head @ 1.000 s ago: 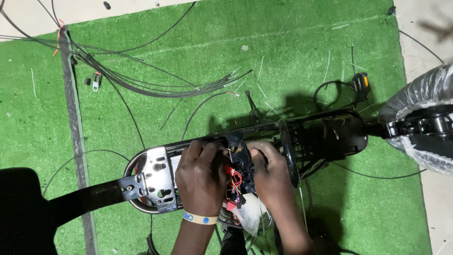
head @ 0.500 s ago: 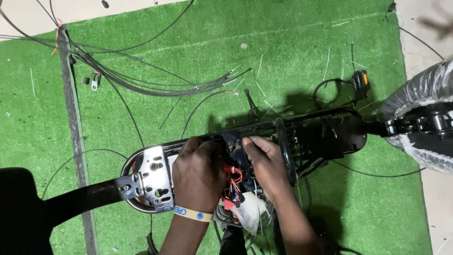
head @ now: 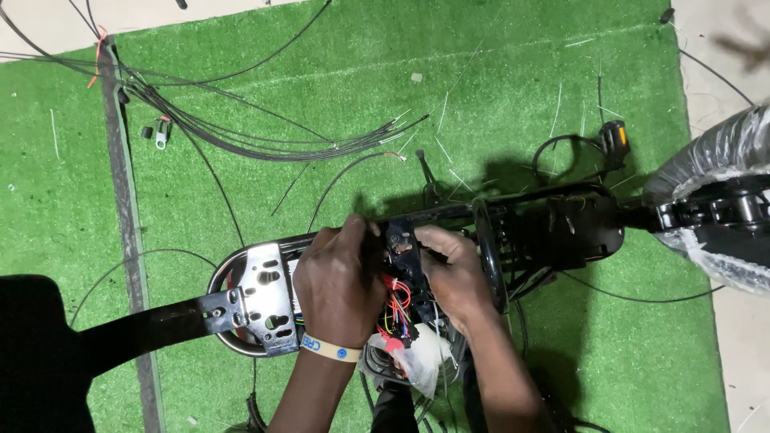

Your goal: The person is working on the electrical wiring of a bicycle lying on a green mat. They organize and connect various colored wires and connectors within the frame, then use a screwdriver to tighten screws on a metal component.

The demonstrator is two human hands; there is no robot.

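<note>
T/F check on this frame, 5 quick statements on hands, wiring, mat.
1. Both hands work at the wire cluster in the black frame. True: left hand and right hand flank the red wires.
2. The left wrist is bare. False: it wears a wristband.
3. The frame lies on green turf. True: turf is under it.
4. The loose black cables lie near the person's knees. False: the cable bundle lies at upper left.
5. A metal bracket sits beside the left hand. True.
</note>
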